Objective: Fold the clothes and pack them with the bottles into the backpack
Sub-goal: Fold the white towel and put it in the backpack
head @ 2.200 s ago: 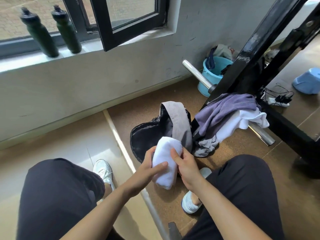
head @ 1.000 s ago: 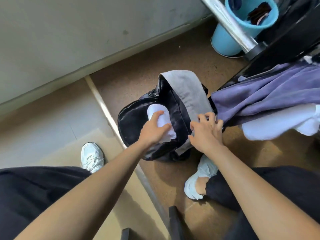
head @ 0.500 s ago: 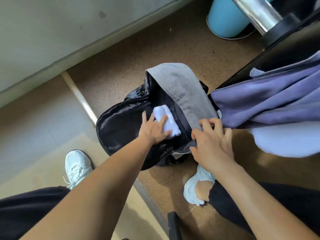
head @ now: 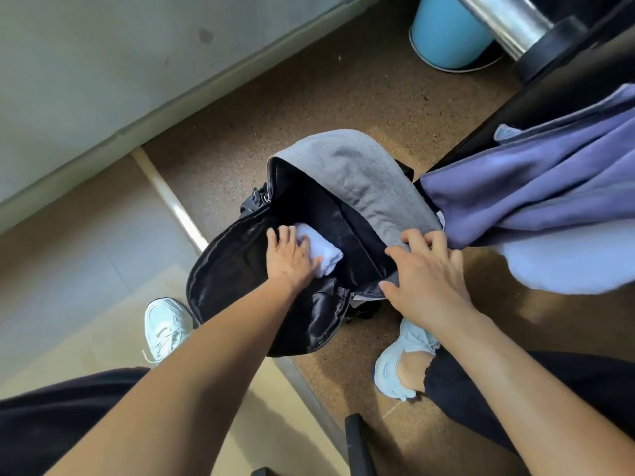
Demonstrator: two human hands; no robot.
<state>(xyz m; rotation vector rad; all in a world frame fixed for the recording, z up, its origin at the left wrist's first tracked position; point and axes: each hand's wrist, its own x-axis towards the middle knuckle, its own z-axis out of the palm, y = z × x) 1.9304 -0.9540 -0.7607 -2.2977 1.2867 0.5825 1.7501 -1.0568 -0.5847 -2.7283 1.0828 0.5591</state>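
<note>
In the middle of the frame the backpack lies open on the floor. The left hand, fingers flat, presses the rolled white cloth inside it. The right hand grips its grey flap with curled fingers. The purple garment hangs at the right.

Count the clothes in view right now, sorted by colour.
White: 2, the rolled garment under the left hand inside the backpack, and the white garment hanging at the right.
Purple: 1, the purple garment draped just above that hanging one.
Total: 3
</note>
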